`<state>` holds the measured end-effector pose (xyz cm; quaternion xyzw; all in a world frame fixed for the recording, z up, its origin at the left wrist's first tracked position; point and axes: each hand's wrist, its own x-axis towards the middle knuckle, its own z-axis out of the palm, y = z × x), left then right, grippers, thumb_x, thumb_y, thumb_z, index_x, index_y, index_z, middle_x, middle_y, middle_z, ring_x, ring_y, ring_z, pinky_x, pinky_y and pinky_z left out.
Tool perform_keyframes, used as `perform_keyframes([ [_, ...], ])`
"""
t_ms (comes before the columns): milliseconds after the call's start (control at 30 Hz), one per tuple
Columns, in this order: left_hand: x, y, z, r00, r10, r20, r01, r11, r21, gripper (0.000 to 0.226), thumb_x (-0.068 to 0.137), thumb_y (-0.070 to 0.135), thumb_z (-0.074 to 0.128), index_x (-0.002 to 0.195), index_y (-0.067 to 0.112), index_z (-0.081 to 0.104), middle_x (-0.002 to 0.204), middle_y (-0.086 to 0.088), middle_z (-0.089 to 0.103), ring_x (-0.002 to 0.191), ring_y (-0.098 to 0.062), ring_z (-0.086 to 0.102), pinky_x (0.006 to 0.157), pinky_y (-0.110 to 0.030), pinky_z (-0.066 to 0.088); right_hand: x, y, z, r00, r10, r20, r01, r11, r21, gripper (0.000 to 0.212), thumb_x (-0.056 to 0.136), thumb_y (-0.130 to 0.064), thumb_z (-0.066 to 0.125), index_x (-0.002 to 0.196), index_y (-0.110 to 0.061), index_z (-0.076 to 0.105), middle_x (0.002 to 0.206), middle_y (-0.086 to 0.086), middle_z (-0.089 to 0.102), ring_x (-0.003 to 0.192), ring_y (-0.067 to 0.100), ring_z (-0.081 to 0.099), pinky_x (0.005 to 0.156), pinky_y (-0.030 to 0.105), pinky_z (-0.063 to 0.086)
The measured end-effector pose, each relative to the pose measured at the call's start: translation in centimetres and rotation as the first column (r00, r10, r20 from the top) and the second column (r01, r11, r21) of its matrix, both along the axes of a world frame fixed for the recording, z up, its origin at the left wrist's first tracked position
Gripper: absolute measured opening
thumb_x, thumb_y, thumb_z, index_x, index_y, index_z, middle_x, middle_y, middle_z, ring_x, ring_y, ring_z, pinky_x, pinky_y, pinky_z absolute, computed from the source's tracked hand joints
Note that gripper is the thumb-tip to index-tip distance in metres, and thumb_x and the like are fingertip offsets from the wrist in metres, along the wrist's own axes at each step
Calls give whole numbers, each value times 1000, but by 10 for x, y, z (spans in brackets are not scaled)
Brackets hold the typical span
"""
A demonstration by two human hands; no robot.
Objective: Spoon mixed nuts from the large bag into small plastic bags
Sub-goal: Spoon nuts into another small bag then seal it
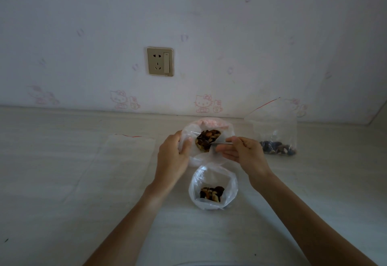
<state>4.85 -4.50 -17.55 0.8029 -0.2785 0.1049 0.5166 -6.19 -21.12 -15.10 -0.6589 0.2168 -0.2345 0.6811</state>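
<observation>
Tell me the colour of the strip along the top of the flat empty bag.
Red, on the flat empty bag; head view.

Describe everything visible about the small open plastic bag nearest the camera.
The small plastic bag is clear, thin and crinkled, standing upright on the pale table with its mouth spread wide open. A small heap of mixed nuts, dark and tan, sits at its bottom; most of the bag is unfilled. It stands between the forearms, just nearer the camera than the large bag. Neither hand touches it; whether the two bags touch is unclear.
</observation>
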Motion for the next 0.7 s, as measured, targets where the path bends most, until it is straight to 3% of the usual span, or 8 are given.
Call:
perform_keyframes([
  [200,-1,3,1,999,21,49,-20,1000,-20,27,100,31,64,82,46,51,75,11,56,70,3,56,61,-9,41,-3,-6,7,1000,3,12,-5,988,155,31,111,-20,43,112,2,65,95,17,80,92,27,78,78,29,64],
  [267,0,6,-1,1000,20,-3,-20,1000,-16,10,98,33,65,95,41,61,86,12,61,77,3,59,63,-9,43,-5,-7,10,1000,4,20,-6,989,149,31,111,-20,43,112,2,65,94,16,80,91,26,79,76,27,64],
  [333,0,7,0,999,19,-41,-19,1000,2,27,94,35,70,120,30,65,104,11,64,91,0,62,72,-10,44,-11,-10,16,999,-1,35,-3,990,138,32,111,-21,44,112,2,66,94,16,80,90,26,79,75,27,64],
  [433,1,12,3,996,18,-91,-20,1000,-19,50,88,36,77,134,27,59,121,11,60,104,-1,60,79,-14,46,-19,-13,25,999,12,53,-18,993,114,33,111,-21,44,111,2,67,95,17,80,92,28,78,78,30,64],
  [500,-3,18,5,991,52,-126,-59,997,-47,55,86,36,80,135,25,57,125,10,56,107,0,58,84,-18,50,-28,-16,30,996,25,81,-33,994,100,33,111,-22,44,110,1,68,95,17,80,93,29,78,78,30,64],
  [600,-14,30,9,987,152,-56,-155,987,-45,46,86,37,79,126,25,60,120,10,56,113,-6,54,98,-29,47,-44,-18,35,993,40,110,-52,993,108,34,111,-23,45,109,1,68,96,19,79,94,32,78,79,32,64],
  [700,-30,42,13,991,129,19,-128,991,-49,28,87,37,77,110,27,66,110,13,63,107,-6,57,94,-28,46,-62,-17,37,990,66,126,-83,988,134,35,110,-23,46,107,3,68,97,24,78,95,36,77,81,37,64],
])
